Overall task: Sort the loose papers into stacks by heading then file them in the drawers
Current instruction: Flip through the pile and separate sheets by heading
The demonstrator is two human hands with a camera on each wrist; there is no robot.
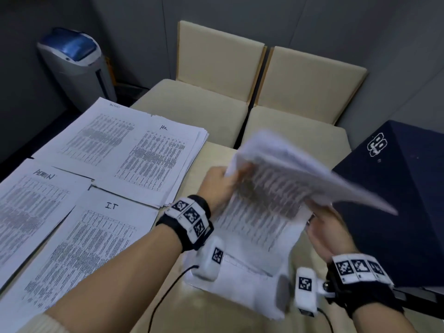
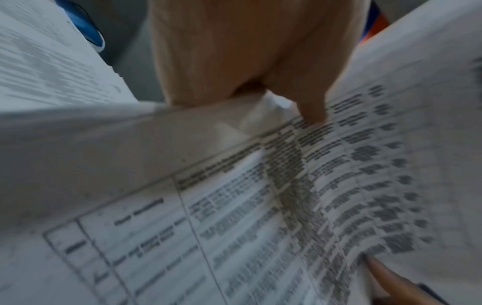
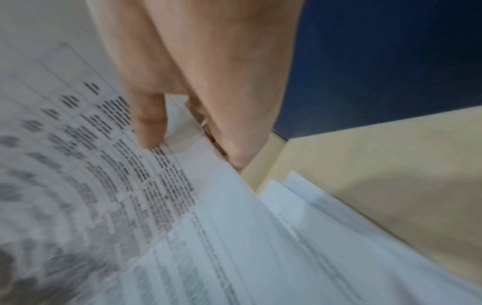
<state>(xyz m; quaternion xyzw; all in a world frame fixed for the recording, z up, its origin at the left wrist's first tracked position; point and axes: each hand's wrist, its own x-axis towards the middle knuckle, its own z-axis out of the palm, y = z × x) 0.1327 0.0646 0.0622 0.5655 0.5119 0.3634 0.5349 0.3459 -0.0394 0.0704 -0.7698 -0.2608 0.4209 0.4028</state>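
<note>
A bundle of printed papers [image 1: 260, 221] is held above the table, its top sheets [image 1: 295, 164] lifted and blurred. My left hand [image 1: 219, 180] grips the bundle's left edge, and in the left wrist view the left thumb [image 2: 310, 111] presses on the printed table [image 2: 234, 206]. At the right edge my right hand [image 1: 323, 222] pinches the sheets, with the thumb [image 3: 151, 123] on top of the papers [image 3: 182, 227] and the fingers [image 3: 234, 144] below. Sorted stacks lie at left: ADMIN [image 1: 36, 200], I.T [image 1: 96, 239], a stack headed in two letters [image 1: 153, 162] and a fourth stack [image 1: 101, 133].
A dark drawer unit [image 1: 396, 200] stands at the right on the pale table [image 1: 211, 308], close to my right hand. Two beige chairs [image 1: 216, 75] face the table's far edge. A grey bin with a blue lid [image 1: 74, 63] stands at back left.
</note>
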